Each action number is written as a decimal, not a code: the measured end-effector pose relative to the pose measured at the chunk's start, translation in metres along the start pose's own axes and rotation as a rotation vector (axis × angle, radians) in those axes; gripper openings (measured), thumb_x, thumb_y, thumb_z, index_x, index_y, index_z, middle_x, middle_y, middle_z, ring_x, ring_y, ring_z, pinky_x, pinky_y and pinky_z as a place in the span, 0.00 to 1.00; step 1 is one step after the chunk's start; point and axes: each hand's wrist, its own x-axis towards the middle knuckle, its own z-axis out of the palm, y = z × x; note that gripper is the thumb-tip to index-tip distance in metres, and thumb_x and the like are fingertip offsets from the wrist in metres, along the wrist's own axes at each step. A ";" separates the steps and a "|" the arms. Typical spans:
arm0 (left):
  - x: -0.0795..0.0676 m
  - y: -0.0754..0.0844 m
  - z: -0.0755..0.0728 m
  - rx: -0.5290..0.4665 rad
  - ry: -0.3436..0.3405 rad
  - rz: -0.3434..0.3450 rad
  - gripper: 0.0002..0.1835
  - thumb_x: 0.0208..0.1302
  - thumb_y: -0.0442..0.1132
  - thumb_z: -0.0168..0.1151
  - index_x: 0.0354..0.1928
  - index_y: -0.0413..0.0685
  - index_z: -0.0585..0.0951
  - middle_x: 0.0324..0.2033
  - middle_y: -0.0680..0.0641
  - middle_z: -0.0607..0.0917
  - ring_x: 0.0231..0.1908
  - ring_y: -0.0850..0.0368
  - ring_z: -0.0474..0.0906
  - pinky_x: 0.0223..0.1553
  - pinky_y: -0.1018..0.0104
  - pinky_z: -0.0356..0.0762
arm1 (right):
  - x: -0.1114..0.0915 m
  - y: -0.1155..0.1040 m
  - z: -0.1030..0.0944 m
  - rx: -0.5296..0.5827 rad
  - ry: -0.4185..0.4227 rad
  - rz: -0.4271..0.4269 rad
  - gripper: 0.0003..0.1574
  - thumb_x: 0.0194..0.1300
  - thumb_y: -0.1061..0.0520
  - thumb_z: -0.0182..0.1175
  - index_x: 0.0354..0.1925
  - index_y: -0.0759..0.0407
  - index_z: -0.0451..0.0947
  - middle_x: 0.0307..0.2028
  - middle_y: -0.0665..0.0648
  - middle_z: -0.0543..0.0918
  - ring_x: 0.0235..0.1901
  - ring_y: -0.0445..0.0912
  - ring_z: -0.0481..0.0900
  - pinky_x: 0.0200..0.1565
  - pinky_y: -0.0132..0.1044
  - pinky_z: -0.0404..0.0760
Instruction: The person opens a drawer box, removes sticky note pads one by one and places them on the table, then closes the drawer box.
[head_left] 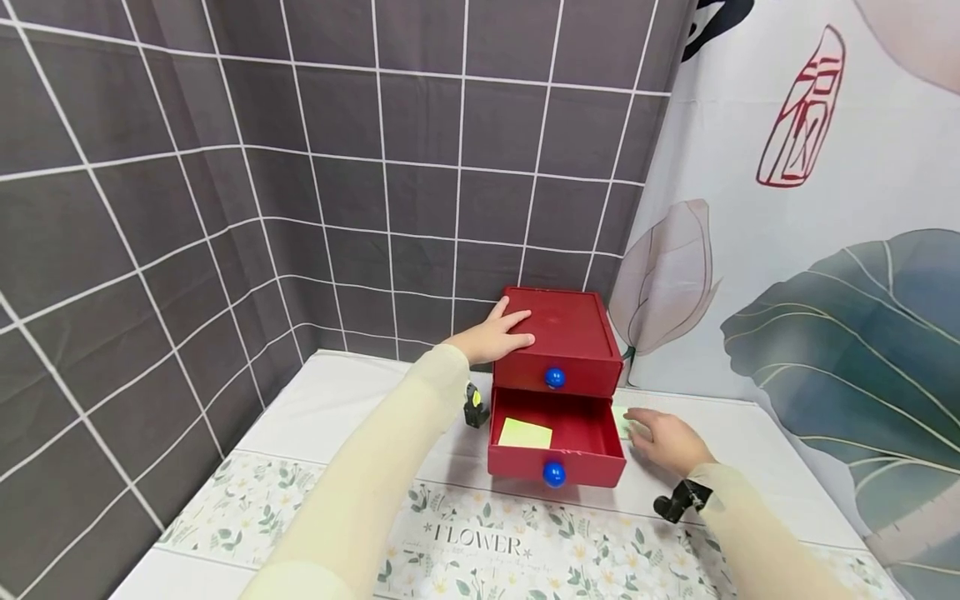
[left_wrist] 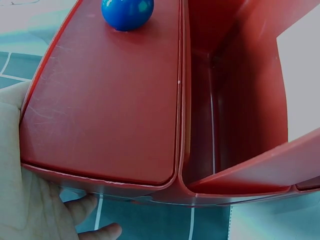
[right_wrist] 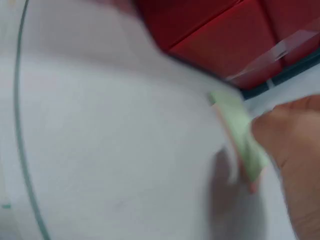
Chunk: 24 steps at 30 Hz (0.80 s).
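Note:
A red drawer cabinet (head_left: 558, 321) stands on the table, its lower drawer (head_left: 592, 429) pulled out and its upper one closed. Each drawer carries a round blue knob (head_left: 554, 473). Inside the lower drawer lies a yellow-green paper note (head_left: 526, 434). My left hand (head_left: 491, 335) rests with spread fingers on the cabinet's top left edge. To the cabinet's right, my right hand (head_left: 669, 442) is at a pale green sticky-note pad (right_wrist: 240, 130) with a pinkish edge. Blur hides whether its fingers pinch the pad or only touch it.
The white table (head_left: 352, 392) bears a floral cloth band (head_left: 480, 542) along its front. Behind the cabinet hangs a dark grid-patterned curtain (head_left: 420, 200). A white curtain with large leaf prints (head_left: 862, 333) borders the right side.

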 end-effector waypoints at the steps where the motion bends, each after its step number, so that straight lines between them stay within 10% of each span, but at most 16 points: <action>1: 0.000 0.000 0.000 0.001 0.001 0.001 0.37 0.73 0.58 0.51 0.80 0.61 0.55 0.81 0.47 0.36 0.78 0.44 0.45 0.72 0.42 0.57 | 0.000 0.002 0.004 -0.007 -0.055 0.019 0.26 0.63 0.57 0.68 0.58 0.66 0.80 0.56 0.68 0.83 0.56 0.64 0.80 0.57 0.61 0.76; 13: -0.001 -0.002 -0.001 -0.012 -0.002 -0.001 0.37 0.74 0.57 0.51 0.80 0.60 0.55 0.81 0.46 0.36 0.78 0.44 0.44 0.72 0.42 0.56 | 0.005 0.007 0.021 -0.187 -0.096 -0.091 0.09 0.63 0.63 0.68 0.43 0.58 0.82 0.35 0.55 0.88 0.37 0.53 0.87 0.44 0.51 0.85; 24: 0.000 0.000 0.000 -0.011 -0.003 0.005 0.37 0.74 0.58 0.51 0.80 0.60 0.55 0.81 0.47 0.35 0.78 0.44 0.45 0.72 0.43 0.57 | -0.009 0.014 0.017 -0.281 -0.003 -0.078 0.21 0.66 0.63 0.62 0.56 0.68 0.71 0.47 0.69 0.86 0.44 0.62 0.86 0.46 0.57 0.83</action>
